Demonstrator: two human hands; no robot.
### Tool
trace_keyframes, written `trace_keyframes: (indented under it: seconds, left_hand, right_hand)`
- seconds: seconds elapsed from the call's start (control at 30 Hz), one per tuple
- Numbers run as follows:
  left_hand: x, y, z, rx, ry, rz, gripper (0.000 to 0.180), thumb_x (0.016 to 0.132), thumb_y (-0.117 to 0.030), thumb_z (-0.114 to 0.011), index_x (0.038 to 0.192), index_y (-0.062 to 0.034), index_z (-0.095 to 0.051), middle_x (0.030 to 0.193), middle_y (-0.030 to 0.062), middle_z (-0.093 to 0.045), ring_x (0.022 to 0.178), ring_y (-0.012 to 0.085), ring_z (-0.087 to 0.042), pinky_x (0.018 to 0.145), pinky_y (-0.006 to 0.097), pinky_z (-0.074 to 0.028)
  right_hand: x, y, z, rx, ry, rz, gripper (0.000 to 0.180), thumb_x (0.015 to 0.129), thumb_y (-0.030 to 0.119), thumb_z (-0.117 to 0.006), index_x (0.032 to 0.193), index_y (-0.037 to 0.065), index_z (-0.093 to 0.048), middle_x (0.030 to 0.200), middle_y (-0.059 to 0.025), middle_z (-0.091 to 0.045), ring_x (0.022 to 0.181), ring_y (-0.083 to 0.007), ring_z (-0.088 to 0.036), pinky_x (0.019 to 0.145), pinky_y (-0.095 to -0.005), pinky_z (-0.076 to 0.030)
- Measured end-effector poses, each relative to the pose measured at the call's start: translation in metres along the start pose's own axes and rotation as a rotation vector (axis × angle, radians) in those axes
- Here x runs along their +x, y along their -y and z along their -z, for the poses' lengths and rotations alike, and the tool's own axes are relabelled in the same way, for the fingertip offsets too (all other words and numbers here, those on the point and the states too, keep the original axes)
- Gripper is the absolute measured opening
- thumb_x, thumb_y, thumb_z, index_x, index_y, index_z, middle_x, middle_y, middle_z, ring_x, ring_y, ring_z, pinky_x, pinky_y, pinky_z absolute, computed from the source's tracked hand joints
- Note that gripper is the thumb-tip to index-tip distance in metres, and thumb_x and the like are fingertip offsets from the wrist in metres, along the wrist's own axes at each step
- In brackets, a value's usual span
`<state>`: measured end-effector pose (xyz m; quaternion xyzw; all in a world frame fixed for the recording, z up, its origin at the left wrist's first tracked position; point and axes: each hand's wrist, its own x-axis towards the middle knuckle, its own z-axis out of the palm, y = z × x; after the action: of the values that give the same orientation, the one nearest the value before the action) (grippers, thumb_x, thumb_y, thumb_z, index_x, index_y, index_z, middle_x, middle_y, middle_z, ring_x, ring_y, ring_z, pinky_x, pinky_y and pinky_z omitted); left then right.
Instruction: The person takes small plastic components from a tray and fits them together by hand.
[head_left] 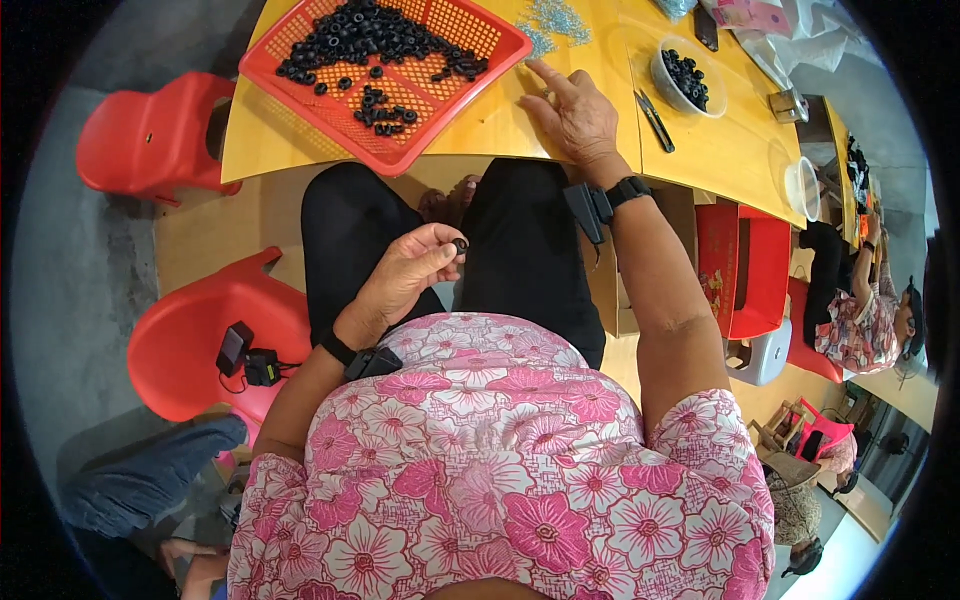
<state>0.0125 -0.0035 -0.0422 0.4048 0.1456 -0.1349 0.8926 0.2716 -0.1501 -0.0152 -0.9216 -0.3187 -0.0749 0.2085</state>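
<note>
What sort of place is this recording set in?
Likely a small hand-assembly workshop: a red basket of small black rings on a yellow table, the left hand pinching one ring, and another seated worker nearby.

Red chairs (150, 135) – scissors (655, 120) (beside bowl (690, 75))

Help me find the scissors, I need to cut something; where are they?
The scissors lie on the yellow table, just right of the right hand and below-left of the clear bowl of black rings.
</note>
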Motion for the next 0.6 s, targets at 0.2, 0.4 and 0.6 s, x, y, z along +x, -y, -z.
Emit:
trace_keyframes:
  seconds: [0.2,0.4,0.6]
  left_hand:
    - [-0.003,-0.001,0.002,0.007,-0.004,-0.004,0.018,0.091,-0.021,-0.059,0.104,-0.0086,-0.058,0.091,-0.0021,-0.059,0.081,0.0062,-0.055,0.078,0.023,-0.047]
    - [-0.003,0.000,0.001,0.009,-0.001,-0.002,0.018,0.091,-0.022,-0.059,0.104,-0.0088,-0.058,0.092,-0.0018,-0.059,0.081,0.0061,-0.055,0.078,0.023,-0.047]
    - [-0.004,0.001,0.002,0.018,-0.016,0.006,0.018,0.091,-0.022,-0.059,0.104,-0.0092,-0.058,0.092,-0.0021,-0.059,0.080,0.0060,-0.054,0.078,0.023,-0.047]
  right_hand:
    - [0.001,-0.016,-0.006,0.203,-0.137,-0.046,0.039,0.073,0.029,-0.072,0.109,0.016,-0.064,0.082,-0.0087,-0.057,0.074,-0.0244,-0.059,0.066,-0.0342,-0.049]
    - [0.003,-0.026,-0.015,0.239,-0.178,0.004,0.015,0.076,0.017,-0.071,0.086,0.007,-0.070,0.076,-0.0088,-0.059,0.069,-0.0220,-0.060,0.062,-0.0298,-0.049]
    - [0.001,-0.024,-0.014,0.241,-0.179,-0.006,0.013,0.077,0.017,-0.069,0.083,0.006,-0.068,0.077,-0.0090,-0.060,0.070,-0.0227,-0.061,0.063,-0.0312,-0.049]
